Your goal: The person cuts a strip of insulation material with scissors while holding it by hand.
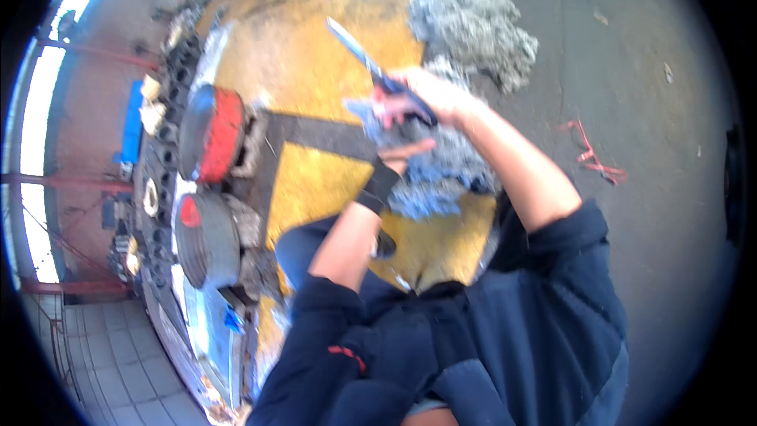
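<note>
My right hand [430, 96] is closed round the dark handles of a pair of scissors [356, 49], whose long metal blades point up and to the left. Just below it, my left hand [404, 155], with a black wrap [380, 187] at its wrist, grips a shaggy blue-grey clump of fibre [449, 164]. Some of its fingers are hidden in the fibre. A tuft of the clump sticks out to the left, below the blades. Farther ahead, a larger heap of grey fibre [477, 28] lies on the floor.
Yellow boards [319, 189] cover the floor under my hands. At the left stand two round metal drums, one red and dark [221, 136], one grey [211, 241]. Behind them runs a dark rack with round holes [162, 213]. Red cord [587, 154] lies on the grey floor at right.
</note>
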`<state>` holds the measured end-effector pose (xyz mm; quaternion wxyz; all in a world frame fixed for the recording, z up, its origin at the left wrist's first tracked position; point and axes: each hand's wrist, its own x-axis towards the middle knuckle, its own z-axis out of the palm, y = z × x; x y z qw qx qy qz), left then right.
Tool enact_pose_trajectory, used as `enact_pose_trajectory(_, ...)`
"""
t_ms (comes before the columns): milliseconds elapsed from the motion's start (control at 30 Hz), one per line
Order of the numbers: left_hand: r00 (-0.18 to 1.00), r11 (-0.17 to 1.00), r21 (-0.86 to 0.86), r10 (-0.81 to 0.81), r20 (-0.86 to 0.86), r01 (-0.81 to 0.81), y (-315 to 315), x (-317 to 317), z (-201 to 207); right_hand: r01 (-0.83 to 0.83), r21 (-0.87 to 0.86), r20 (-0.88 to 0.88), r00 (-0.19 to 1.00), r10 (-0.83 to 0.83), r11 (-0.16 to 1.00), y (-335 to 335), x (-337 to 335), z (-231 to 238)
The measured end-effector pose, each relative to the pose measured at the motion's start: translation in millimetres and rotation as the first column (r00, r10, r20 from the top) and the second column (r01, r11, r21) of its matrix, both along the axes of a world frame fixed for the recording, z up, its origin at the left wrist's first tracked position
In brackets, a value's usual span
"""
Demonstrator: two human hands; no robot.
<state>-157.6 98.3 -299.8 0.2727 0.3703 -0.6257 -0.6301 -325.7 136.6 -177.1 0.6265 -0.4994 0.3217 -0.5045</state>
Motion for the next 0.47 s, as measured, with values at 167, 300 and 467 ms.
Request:
enact_pose_trajectory(167, 0.997, 0.948, -0.317, 0.041, 0.071, -0.016, 4, -31, -26, 0.026, 0.005, 0.117, 0.993, -0.026, 1.0, -2, -4, -1)
enact_pose_trajectory(300, 1.0, 0.99, 0.142, 0.007, -0.009, -0.005, 28, -25, -33, 0.182, 0.017, 0.15, 0.972, -0.183, 0.983, -6, -11, -5)
enact_pose_trajectory(467, 0.954, 0.981, 0.076, 0.156, 0.255, -0.18, 29, 6, -55, 0.282, 0.057, 0.228, 0.93, -0.288, 0.958, -8, -8, 0)
